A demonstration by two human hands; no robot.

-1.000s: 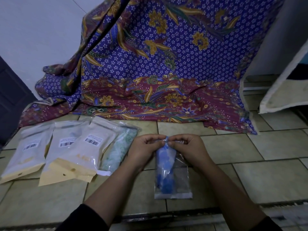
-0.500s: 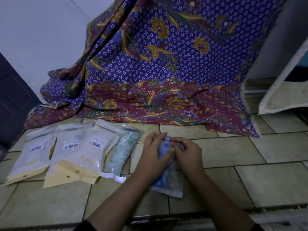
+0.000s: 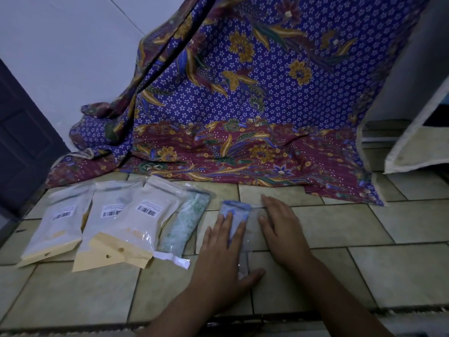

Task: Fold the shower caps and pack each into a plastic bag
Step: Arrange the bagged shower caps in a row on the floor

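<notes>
— The hands?
— Both are flat with straight fingers. The left hand (image 3: 224, 256) presses the plastic bag (image 3: 251, 235) onto the tiled floor (image 3: 364, 263). The right hand (image 3: 283, 234) rests on the bag's three o'clock edge.
— And the shower cap (image 3: 235, 207)?
— It's blue, inside that bag. Packed bags (image 3: 145, 222) lie at nine o'clock and a batik cloth (image 3: 243, 105) at twelve.

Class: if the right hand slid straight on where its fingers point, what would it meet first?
From the right hand, only bare floor tiles, then most likely the maroon hem of the patterned cloth; depth is hard to judge.
</notes>
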